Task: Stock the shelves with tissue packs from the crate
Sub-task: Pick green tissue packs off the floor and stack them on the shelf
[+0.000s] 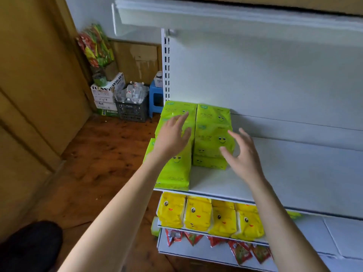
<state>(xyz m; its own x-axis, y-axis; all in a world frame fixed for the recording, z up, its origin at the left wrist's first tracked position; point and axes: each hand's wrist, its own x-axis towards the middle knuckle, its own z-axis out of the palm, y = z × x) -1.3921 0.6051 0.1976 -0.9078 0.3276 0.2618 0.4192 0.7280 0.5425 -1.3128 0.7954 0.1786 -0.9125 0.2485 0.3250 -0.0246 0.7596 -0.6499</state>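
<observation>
Head view shows green tissue packs (213,134) stacked at the left end of the white shelf (294,173). The left hand (172,138), fingers spread, is over the stacks at the shelf's edge, perhaps touching them. The right hand (242,158), spread and holding nothing, hovers above the shelf beside the inner stack.
</observation>
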